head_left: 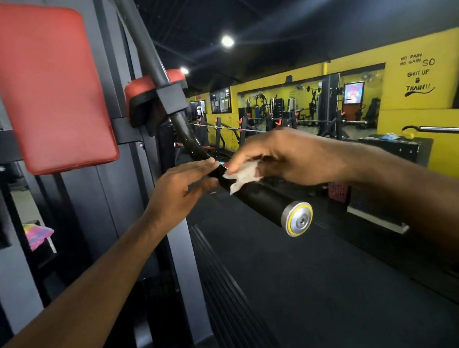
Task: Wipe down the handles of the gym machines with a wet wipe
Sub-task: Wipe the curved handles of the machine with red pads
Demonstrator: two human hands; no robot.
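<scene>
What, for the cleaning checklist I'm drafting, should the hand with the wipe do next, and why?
Probably slide the right hand with the wet wipe down the black handle toward its silver end cap. The wipe sits at the grip's upper end, the stretch below it lies uncovered, and the left hand, fingers straight, touches the handle above, likely steadying it.
</scene>
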